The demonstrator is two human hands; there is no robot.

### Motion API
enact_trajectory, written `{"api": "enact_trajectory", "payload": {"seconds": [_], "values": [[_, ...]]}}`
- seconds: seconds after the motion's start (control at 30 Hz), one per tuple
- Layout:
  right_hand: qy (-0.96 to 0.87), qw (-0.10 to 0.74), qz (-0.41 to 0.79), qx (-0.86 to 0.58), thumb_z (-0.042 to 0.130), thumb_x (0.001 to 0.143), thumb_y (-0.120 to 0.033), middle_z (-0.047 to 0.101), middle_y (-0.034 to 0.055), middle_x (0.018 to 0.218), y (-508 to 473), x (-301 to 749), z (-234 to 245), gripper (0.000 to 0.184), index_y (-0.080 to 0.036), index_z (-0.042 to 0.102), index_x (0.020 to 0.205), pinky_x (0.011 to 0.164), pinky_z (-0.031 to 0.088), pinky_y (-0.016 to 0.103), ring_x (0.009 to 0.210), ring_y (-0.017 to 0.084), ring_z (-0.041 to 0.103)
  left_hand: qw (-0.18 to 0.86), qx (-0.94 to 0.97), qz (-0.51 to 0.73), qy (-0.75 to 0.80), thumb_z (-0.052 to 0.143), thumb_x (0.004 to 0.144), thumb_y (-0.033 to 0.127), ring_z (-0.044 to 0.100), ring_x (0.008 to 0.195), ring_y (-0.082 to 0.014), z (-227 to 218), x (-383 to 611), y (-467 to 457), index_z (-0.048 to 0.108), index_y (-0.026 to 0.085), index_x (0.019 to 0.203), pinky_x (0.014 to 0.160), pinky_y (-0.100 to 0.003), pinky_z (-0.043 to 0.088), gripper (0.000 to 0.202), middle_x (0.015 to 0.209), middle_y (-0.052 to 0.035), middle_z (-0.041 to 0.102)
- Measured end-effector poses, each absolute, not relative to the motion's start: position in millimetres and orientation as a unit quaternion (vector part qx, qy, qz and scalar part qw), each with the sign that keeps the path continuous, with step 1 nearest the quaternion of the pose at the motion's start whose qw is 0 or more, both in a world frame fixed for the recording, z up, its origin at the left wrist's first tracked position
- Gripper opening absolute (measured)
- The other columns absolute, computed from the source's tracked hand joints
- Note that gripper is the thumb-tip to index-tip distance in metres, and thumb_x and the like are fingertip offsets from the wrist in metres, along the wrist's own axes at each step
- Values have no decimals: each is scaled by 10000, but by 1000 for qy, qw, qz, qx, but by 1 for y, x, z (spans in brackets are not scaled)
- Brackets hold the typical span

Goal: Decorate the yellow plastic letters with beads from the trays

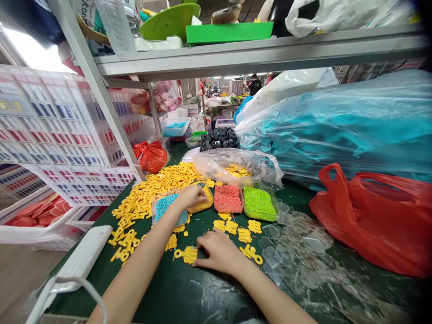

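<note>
My left hand [193, 197] reaches over a small clear tray of yellow beads [201, 206], its fingers curled together; what they pinch, if anything, is hidden. My right hand [221, 249] lies low on the table, thumb and fingers at the right edge of a flat yellow plastic piece [189, 255] with a ring at one end. Under my left forearm sits a tray of blue beads [165, 208]. To the right stand trays of red beads [228, 198] and green beads [259, 202]. Several loose yellow pieces [244, 235] lie just beyond my right hand.
A heap of yellow pieces [158, 180] spreads at left, near a white bar-shaped device [84, 252]. Clear plastic pieces [307, 243] and a red bag [374, 225] lie at right. A metal shelf beam [236, 56] crosses above. White crates [50, 121] stand at left.
</note>
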State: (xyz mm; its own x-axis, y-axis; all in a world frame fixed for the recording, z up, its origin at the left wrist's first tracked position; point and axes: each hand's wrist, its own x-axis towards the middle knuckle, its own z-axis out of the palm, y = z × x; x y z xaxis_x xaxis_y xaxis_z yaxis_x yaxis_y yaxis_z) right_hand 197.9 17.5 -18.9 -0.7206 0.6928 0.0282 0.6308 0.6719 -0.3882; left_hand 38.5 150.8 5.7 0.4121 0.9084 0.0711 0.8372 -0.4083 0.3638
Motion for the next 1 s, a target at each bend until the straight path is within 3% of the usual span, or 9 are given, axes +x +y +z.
{"api": "enact_trajectory", "payload": {"seconds": [0.23, 0.67, 0.77, 1.0], "values": [[-914, 83, 167, -362, 702, 756, -542, 684, 32, 855, 17, 197, -20, 391, -184, 629, 895, 774, 345, 302, 876, 215, 611, 66, 814, 146, 559, 603, 851, 359, 636, 837, -238, 15, 34, 126, 738, 162, 852, 674, -272, 394, 239, 923, -94, 727], [-913, 83, 163, -364, 701, 754, -546, 684, 35, 861, 15, 198, -15, 401, -184, 641, 917, 768, 349, 295, 871, 210, 615, 7, 783, 196, 590, 567, 893, 419, 635, 851, -227, 17, 26, 99, 743, 191, 797, 802, -326, 369, 303, 867, -70, 729], [-915, 87, 161, -360, 704, 754, -542, 689, 44, 868, 15, 198, -16, 402, -180, 640, 916, 760, 357, 298, 870, 214, 622, 16, 780, 237, 578, 522, 916, 430, 622, 846, -222, 15, 27, 81, 746, 200, 857, 784, -327, 372, 326, 860, -63, 713], [-918, 89, 153, -356, 702, 757, -540, 705, 61, 877, 18, 198, -16, 405, -175, 640, 922, 760, 373, 321, 875, 238, 636, 106, 754, 360, 539, 544, 860, 549, 588, 681, -180, -2, 13, 14, 754, 235, 811, 666, -293, 433, 380, 705, -26, 653]]}}
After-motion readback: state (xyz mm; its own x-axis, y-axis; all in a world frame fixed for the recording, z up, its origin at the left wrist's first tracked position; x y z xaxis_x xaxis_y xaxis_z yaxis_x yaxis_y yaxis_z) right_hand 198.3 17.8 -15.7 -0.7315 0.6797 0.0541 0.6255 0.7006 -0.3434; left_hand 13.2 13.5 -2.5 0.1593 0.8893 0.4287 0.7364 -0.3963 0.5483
